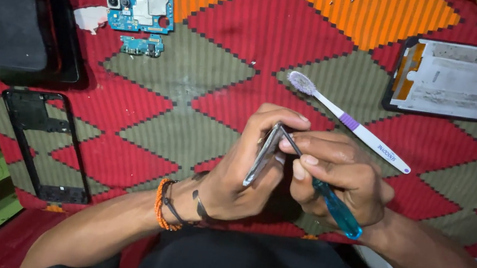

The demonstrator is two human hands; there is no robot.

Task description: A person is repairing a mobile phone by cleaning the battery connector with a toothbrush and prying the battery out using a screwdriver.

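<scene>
Left hand (pixel 240 171) closed around a thin silver phone part (pixel 263 154), held on edge to expose its rim. Right hand (pixel 340 178) gripping a translucent blue-handled screwdriver (pixel 336 208), tip touching the part's upper end. Beyond the grip, a white-and-purple toothbrush (pixel 347 121) on the patterned cloth (pixel 209 75).

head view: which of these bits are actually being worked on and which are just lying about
In hand: thin metal phone part in left hand; blue-handled screwdriver in right hand.

Lying about: toothbrush, blue circuit board, black phone frame, screen frame.
</scene>
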